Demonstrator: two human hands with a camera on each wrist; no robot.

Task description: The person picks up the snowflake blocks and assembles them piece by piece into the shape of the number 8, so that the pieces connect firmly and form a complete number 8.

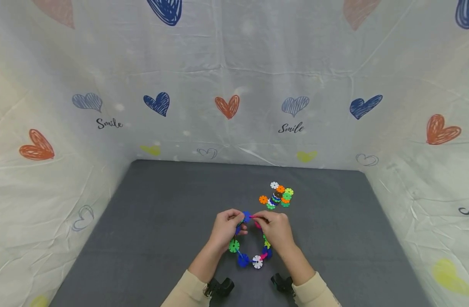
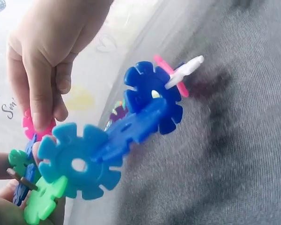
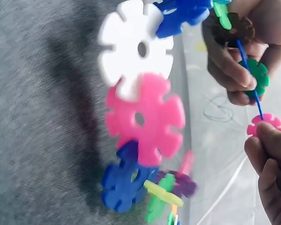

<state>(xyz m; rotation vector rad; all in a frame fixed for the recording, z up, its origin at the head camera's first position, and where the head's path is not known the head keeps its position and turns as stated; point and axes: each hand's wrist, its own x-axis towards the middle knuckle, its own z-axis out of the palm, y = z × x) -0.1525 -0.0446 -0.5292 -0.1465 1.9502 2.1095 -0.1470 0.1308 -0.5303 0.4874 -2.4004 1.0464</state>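
Note:
A chain of slotted plastic flower discs curves in a loop between the two hands; its white disc and dark blue disc are nearest the person. My left hand holds the chain's upper left part, with fingers around a green disc and a brown disc. Thumb and fingers of my right hand pinch a pink disc, which meets the edge of a blue disc. A light blue disc hangs lower on the left side. The right fingers partly cover the pink disc.
Behind the hands, a small cluster of joined discs lies on the dark grey table. A pale curtain printed with hearts stands around the table's back and sides. Dark wrist mounts sit by both sleeves.

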